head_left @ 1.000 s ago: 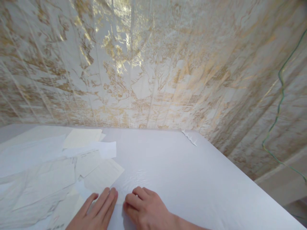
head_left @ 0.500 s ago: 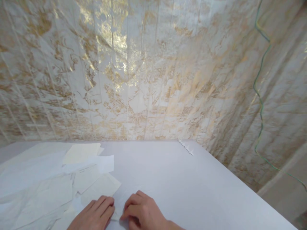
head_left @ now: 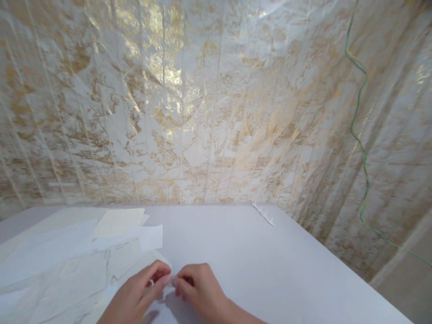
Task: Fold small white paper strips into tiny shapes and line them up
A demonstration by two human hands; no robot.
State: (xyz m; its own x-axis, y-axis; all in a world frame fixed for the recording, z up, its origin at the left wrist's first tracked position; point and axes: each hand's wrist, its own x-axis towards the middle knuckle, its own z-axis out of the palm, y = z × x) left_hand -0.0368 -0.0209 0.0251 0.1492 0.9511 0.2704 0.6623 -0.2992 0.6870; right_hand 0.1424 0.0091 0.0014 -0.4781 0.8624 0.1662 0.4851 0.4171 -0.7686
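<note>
My left hand [head_left: 143,290] is raised a little over the table, thumb and fingertips pinched together. Facing it, my right hand [head_left: 202,285] also pinches, its fingertips just apart from the left ones. A small pale bit [head_left: 173,280] shows between the two sets of fingertips; it is too small and blurred to name. Under and beyond my left hand lie loose off-white paper sheets [head_left: 72,274], overlapping one another. One sheet's corner [head_left: 157,257] reaches out just behind the left fingers.
The white table [head_left: 270,274] meets a curtain [head_left: 209,112] with a gold pattern at its back edge. A thin torn white strip [head_left: 263,214] lies near the back right corner. A green and yellow cord [head_left: 359,99] hangs down at the right.
Both hands have lifted from the tabletop and come closer together, now pinching with fingertips facing. The view has shifted slightly; the papers and strip lie as before.
</note>
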